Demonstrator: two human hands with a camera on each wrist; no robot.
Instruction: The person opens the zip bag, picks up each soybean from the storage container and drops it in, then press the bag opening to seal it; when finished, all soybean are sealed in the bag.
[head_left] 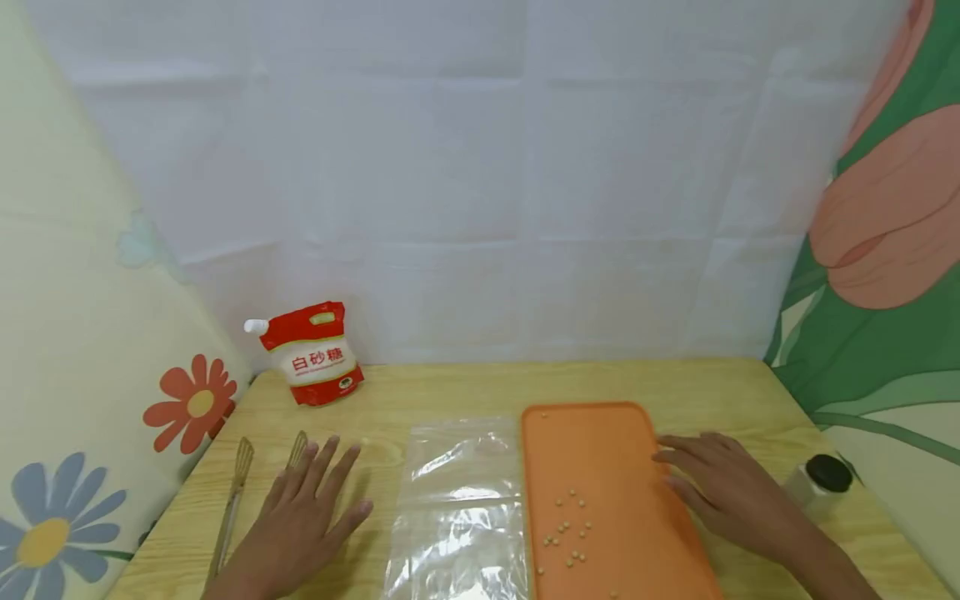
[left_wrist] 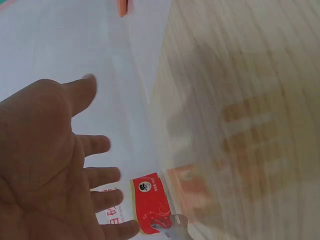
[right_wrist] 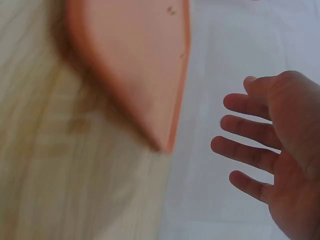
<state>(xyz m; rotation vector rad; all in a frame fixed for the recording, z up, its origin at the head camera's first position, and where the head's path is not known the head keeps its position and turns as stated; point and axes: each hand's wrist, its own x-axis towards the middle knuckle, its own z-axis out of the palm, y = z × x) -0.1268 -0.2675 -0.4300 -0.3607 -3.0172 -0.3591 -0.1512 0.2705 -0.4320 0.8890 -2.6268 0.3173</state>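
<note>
My left hand (head_left: 303, 517) is spread with straight fingers over the left of the table, holding nothing. Its fingers overlap a slotted metal utensil (head_left: 297, 450) in the head view. To its right lies a clear plastic zip bag (head_left: 457, 517), flat and shiny. An orange tray (head_left: 615, 467) sits beside the bag, with several small pale round beads or beans (head_left: 564, 527) scattered on it. My right hand (head_left: 723, 492) hovers by the tray's right edge, fingers extended and apart, nothing held. In the right wrist view the palm (right_wrist: 295, 155) is bare.
A red and white sugar pouch (head_left: 315, 354) with a white spout stands at the back left. Another metal utensil (head_left: 231, 508) lies at the left edge. A jar with a black lid (head_left: 825, 479) stands right of my right hand. White cloth (head_left: 517, 183) hangs behind the wooden table (head_left: 442, 383).
</note>
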